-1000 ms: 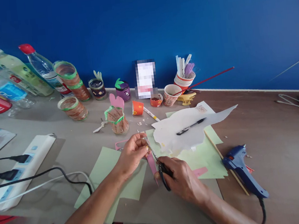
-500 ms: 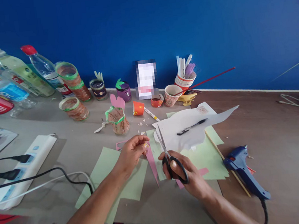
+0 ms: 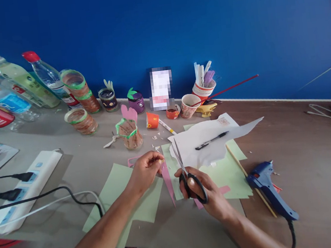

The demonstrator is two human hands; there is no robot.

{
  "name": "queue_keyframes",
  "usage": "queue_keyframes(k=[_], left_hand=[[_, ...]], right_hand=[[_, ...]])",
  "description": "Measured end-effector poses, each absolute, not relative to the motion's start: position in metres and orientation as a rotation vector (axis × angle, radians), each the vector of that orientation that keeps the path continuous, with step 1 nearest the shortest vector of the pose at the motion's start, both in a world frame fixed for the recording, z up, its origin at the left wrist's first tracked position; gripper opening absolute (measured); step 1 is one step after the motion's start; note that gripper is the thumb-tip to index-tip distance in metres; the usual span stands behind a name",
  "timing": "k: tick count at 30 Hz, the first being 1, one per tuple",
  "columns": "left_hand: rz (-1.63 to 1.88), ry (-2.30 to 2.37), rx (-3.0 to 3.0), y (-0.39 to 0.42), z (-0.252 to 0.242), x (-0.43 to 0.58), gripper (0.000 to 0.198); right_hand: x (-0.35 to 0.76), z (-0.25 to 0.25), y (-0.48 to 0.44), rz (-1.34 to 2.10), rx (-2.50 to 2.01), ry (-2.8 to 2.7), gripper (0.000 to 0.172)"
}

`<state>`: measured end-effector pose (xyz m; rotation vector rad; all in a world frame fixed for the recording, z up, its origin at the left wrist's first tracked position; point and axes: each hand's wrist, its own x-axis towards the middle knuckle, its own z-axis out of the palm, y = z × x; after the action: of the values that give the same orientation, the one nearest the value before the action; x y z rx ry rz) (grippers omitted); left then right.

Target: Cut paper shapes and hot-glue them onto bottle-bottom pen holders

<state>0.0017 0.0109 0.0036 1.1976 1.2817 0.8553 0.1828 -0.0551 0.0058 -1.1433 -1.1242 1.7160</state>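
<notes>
My left hand is closed in a pinch, its fingertips at the wide upper end of a pink paper strip. The strip tapers to a point toward me; a small pale yellowish spot shows at the fingertips. My right hand grips black-handled scissors, fingers in the loops. The blades point away from me, slightly apart, with nothing seen between them, just right of the strip. Light green paper sheets lie under and around the hands. More pink paper shows beside my right hand.
A torn white sheet bears a black pen. At right lie a blue glue gun and a wooden stick. Behind stand a green-rimmed jar, paper cups and bottles. A power strip with cables is at left.
The whole view has shifted very slightly left. The fingertips of my left hand have moved a little at the strip's upper end; the scissors stay in nearly the same place.
</notes>
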Motion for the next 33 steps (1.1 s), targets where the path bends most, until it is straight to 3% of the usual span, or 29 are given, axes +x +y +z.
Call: queue_keyframes(k=[8, 33], left_hand=[[0.794, 1.29, 1.314, 0.011, 0.0, -0.002, 0.027], [0.73, 1.321, 1.814, 0.015, -0.011, -0.005, 0.031]], right_hand=[[0.183, 0.003, -0.056, 1.707, -1.138, -1.137, 0.051], [0.186, 0.009, -0.057, 1.719, -1.128, -1.119, 0.055]])
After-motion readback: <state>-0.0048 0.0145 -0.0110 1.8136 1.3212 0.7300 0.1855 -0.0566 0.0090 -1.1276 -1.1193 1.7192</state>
